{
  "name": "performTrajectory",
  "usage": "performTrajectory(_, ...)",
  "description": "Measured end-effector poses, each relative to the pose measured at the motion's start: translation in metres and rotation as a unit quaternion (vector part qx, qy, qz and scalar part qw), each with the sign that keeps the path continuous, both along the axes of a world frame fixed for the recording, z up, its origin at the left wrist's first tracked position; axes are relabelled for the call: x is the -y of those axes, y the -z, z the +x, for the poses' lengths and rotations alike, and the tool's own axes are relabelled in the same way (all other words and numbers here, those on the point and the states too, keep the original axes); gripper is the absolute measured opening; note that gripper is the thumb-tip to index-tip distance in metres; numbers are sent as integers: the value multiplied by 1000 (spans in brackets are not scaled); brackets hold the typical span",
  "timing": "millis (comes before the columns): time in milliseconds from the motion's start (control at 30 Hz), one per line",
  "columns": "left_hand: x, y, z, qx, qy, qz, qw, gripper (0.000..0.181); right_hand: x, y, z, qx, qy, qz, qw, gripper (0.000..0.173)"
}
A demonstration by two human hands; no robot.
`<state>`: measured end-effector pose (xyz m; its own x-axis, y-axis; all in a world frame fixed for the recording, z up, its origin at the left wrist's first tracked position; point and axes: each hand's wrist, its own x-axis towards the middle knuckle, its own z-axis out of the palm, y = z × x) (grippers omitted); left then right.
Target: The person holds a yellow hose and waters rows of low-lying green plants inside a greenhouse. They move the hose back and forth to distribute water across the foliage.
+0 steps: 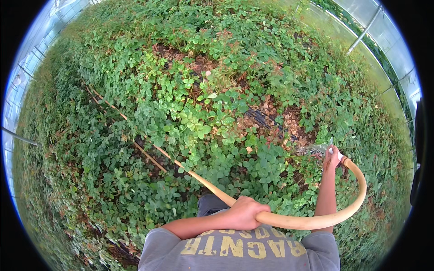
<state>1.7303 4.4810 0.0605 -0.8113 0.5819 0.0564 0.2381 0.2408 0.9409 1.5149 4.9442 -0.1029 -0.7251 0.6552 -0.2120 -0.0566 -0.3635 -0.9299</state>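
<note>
My left hand is closed around a thick, pale yellow hose in front of my chest. From there the hose bends in a wide loop on the right and comes back to my right hand. My right hand grips the hose's white end piece, fingers wrapped near its mouth. Water fans out from the mouth toward the left, over dense leafy green plants. Some of the plants bear reddish shoots.
Behind my left hand the hose trails to the upper left among the foliage, beside another length of hose. Dry brown leaves and black strips show between plants. Greenhouse film and a metal pole stand at the upper right.
</note>
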Motion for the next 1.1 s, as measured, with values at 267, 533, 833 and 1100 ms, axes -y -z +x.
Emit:
performTrajectory(267, 11, -7, 8, -18, -44, -3, 999, 17, 182, -41, -89, -39, -149, -110, 982, 17)
performTrajectory(533, 10, -2, 8, 3, -64, 5, 998, 16, 131, -11, -53, -18, -103, -60, 993, 18)
performTrajectory(833, -5, 4, 5, 12, 12, -15, 1000, 15, 23, -29, -8, -16, 18, -6, 1000, 15)
performTrajectory(1100, -9, 0, 9, -7, 21, -29, 999, 16, 140, -37, -57, -54, -109, -121, 985, 21)
